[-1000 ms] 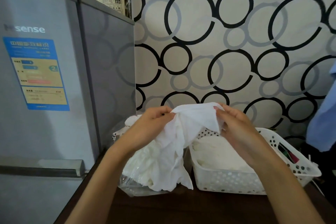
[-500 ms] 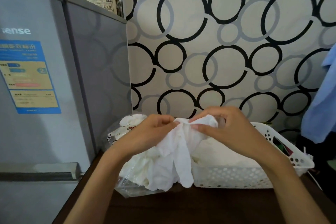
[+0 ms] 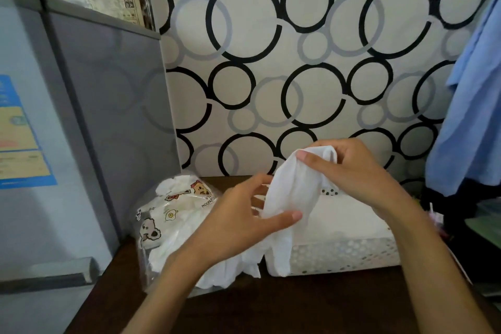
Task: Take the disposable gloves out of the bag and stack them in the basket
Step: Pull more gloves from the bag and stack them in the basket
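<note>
A grey fridge stands left of the white basket on the dark bench. The printed bag lies just left of the basket. A glove hangs upright over the basket's left end, long axis vertical; right hand pinches its top, left hand grasps its middle

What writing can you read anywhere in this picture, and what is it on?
"NOON", the end of a partly hidden word: on the cartoon-printed bag.
Blue and yellow sticker on the grey fridge: print too blurred to read.
Printed papers above the fridge: too small to read.
</note>
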`<state>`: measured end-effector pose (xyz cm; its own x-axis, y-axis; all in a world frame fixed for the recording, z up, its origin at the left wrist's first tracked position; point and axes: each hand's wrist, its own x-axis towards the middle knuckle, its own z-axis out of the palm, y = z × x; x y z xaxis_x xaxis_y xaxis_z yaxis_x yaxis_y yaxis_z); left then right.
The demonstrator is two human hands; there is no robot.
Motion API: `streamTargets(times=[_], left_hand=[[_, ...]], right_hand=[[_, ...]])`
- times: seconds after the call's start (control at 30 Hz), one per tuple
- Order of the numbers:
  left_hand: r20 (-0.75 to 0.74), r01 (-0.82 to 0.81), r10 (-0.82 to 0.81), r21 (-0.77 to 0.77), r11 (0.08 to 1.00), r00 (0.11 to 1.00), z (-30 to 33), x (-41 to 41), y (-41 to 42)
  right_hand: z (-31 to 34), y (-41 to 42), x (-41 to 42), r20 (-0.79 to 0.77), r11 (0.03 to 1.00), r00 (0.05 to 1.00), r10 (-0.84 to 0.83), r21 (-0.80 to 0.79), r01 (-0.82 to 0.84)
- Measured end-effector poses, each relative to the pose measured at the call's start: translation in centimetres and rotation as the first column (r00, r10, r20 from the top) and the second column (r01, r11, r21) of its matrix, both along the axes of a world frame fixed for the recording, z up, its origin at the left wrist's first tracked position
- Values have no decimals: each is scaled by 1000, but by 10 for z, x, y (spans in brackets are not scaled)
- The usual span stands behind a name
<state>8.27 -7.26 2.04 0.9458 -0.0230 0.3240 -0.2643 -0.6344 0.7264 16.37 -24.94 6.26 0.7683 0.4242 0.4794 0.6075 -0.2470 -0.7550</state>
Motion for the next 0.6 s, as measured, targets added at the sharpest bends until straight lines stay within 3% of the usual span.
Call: streamTargets(times=[0.13, 0.23, 0.4, 0.53, 0.6], left_hand=[[122, -45, 43, 12, 999, 992, -2, 8, 0], [85, -10, 17, -80, 997, 996, 5, 9, 3], [47, -15, 30, -300, 954, 998, 8, 15, -5], [-113, -116, 73, -434, 894, 991, 13, 29, -14], [-197, -196, 100, -555, 808, 975, 16, 39, -15]], right_hand=[[2, -32, 9, -106, 996, 994, -23, -94, 13], [3, -60, 15, -240, 999, 970, -34, -33, 27], [0, -79, 24, -302, 998, 953, -19, 50, 36], [-11, -73, 34, -332, 975, 943, -9, 206, 82], [-16, -63, 40, -228, 955, 966, -124, 236, 178]])
